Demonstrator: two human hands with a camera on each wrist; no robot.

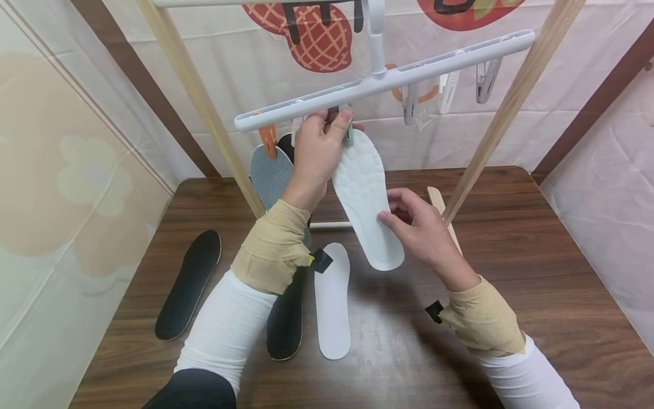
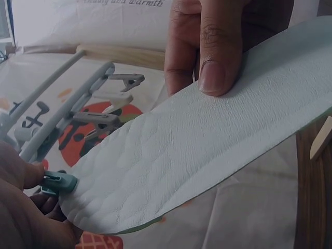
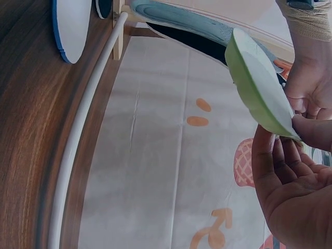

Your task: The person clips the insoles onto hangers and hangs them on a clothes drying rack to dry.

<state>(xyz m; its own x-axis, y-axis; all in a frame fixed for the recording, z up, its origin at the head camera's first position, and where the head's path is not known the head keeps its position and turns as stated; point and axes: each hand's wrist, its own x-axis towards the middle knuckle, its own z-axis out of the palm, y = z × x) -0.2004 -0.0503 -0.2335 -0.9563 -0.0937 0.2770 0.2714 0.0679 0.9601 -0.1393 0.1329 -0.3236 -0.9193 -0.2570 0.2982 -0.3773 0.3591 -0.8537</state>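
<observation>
A white quilted insole [image 1: 364,199] hangs at a slant below the bar of a white clip hanger [image 1: 388,79]. My left hand [image 1: 318,150] pinches a green clothespin [image 2: 59,181] at the insole's upper end. Lower down, my right hand [image 1: 421,230] holds the insole's edge, thumb on the white face and fingers behind, as the left wrist view shows. The right wrist view catches its pale green underside [image 3: 251,96]. Left of my left hand, an orange clothespin [image 1: 268,141] grips a grey insole [image 1: 271,173], with a black insole partly hidden behind it.
Several grey and white clothespins [image 1: 448,91] dangle from the hanger's right half. A wooden frame [image 1: 511,108] stands around it on the brown table [image 1: 536,295]. On the table lie a black insole [image 1: 189,284], another dark one [image 1: 286,324] and a white one [image 1: 333,307].
</observation>
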